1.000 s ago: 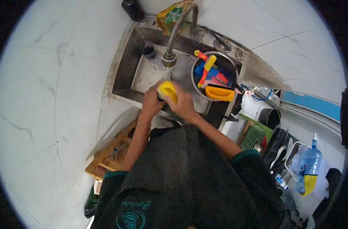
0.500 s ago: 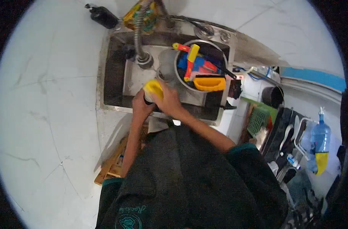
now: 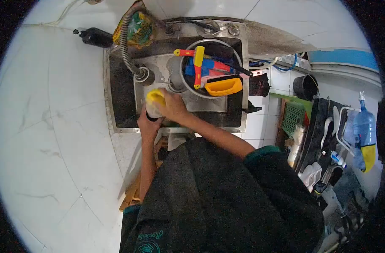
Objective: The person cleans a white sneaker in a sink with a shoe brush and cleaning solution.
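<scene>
The steel sink [image 3: 121, 97] has a round metal bowl [image 3: 182, 78] of tools [image 3: 198, 63] in its right half. Over the sink's front left, I see the right hand [image 3: 175, 108] and left hand [image 3: 148, 125] closed, the left around a pale, dark-ended container [image 3: 152, 111], the right on a yellow sponge [image 3: 156, 96] against it.

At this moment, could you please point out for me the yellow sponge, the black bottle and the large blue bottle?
Yellow sponge [image 3: 155, 98]: head view, on its uncovered upper face.
Black bottle [image 3: 98, 38]: head view, on the middle of its body.
Large blue bottle [image 3: 364, 125]: head view, on its side.
</scene>
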Action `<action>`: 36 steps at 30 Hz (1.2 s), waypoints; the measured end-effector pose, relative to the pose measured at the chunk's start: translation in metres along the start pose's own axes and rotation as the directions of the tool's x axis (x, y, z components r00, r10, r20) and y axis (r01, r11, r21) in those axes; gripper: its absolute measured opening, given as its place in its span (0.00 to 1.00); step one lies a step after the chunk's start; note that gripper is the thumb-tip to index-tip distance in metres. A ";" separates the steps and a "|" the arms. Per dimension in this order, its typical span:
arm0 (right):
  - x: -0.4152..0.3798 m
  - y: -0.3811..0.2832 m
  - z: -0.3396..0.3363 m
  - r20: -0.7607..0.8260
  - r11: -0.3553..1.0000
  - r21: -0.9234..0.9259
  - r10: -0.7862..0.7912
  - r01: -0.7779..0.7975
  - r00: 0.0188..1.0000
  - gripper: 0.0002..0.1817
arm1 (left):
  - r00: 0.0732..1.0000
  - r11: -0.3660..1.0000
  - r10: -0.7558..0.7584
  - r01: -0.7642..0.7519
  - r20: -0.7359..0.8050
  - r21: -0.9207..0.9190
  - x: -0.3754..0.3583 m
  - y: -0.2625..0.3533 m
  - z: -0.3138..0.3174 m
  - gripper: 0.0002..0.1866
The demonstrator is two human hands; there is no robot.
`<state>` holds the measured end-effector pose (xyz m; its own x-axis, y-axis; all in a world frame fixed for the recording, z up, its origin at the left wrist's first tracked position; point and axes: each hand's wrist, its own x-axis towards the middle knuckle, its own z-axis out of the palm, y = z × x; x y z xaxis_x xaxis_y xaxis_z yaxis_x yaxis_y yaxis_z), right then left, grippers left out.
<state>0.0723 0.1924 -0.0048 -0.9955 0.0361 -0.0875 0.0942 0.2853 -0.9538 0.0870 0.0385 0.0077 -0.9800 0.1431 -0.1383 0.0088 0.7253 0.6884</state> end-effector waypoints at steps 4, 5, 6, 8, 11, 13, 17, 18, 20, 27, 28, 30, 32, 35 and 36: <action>-0.011 0.005 0.001 -0.010 0.994 -0.021 -0.105 0.105 0.994 0.23 | 0.995 0.997 -0.076 0.076 0.058 0.005 -0.003 0.000 -0.006 0.40; -0.009 0.010 0.001 0.010 1.000 -0.024 -0.018 0.018 1.000 0.23 | 0.998 0.999 -0.041 0.041 0.040 0.010 -0.005 0.000 -0.007 0.41; -0.005 0.022 0.002 0.033 0.997 -0.034 0.069 -0.068 0.997 0.24 | 1.000 1.000 -0.009 0.008 0.018 0.009 -0.008 0.000 -0.004 0.41; 0.008 0.053 0.009 0.046 0.973 -0.125 0.201 -0.194 0.979 0.25 | 0.999 0.998 -0.052 0.052 0.012 -0.019 -0.008 0.006 -0.001 0.42; -0.020 0.009 0.001 0.153 0.999 0.006 0.049 -0.051 0.987 0.26 | 0.995 0.994 -0.096 0.098 0.037 -0.055 -0.008 -0.015 -0.009 0.42; -0.015 0.024 0.005 0.070 0.998 -0.007 0.058 -0.058 0.996 0.26 | 0.997 0.997 -0.072 0.073 0.015 -0.040 -0.011 -0.002 -0.011 0.43; -0.009 0.029 0.014 0.147 1.000 0.010 0.007 -0.009 0.989 0.27 | 1.000 1.000 -0.024 0.023 0.015 0.016 -0.010 -0.018 -0.012 0.44; -0.016 0.018 0.013 0.162 0.993 0.076 -0.100 0.088 0.982 0.26 | 1.000 1.000 -0.026 0.026 0.016 0.000 -0.007 -0.020 -0.015 0.44; 0.001 0.030 0.006 0.171 0.986 -0.018 0.166 -0.165 0.971 0.24 | 0.999 0.998 -0.047 0.048 0.019 -0.051 -0.012 -0.018 -0.011 0.43; 0.005 0.052 0.022 0.132 0.982 0.021 0.183 -0.188 0.974 0.21 | 0.995 0.998 -0.054 0.053 0.086 0.018 -0.007 -0.022 -0.015 0.45; 0.021 0.068 0.026 0.066 0.945 -0.133 0.309 -0.299 0.949 0.21 | 0.994 0.998 -0.059 0.057 0.089 0.017 -0.006 -0.018 -0.015 0.44; 0.018 0.063 0.026 0.155 0.954 -0.118 0.293 -0.277 0.943 0.21 | 0.994 0.999 -0.048 0.046 0.097 0.026 0.000 -0.013 -0.024 0.43; 0.006 0.059 0.036 -0.002 0.995 -0.030 -0.091 0.091 0.996 0.20 | 0.994 1.000 -0.029 0.028 0.109 0.012 0.004 -0.009 -0.024 0.43; 0.012 0.073 0.040 0.116 0.936 0.108 0.323 -0.335 0.939 0.22 | 0.987 0.997 -0.082 0.080 0.135 0.021 0.004 -0.021 -0.027 0.43; 0.018 0.122 0.068 -0.010 0.952 0.031 0.306 -0.306 0.952 0.22 | 0.995 0.998 -0.009 0.004 0.097 0.055 0.005 -0.026 -0.026 0.44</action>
<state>0.0649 0.1626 -0.1427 -0.9186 0.1315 -0.3726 0.3939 0.2310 -0.8896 0.0763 0.0023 0.0076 -0.9562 0.2011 -0.2125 0.0162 0.7616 0.6478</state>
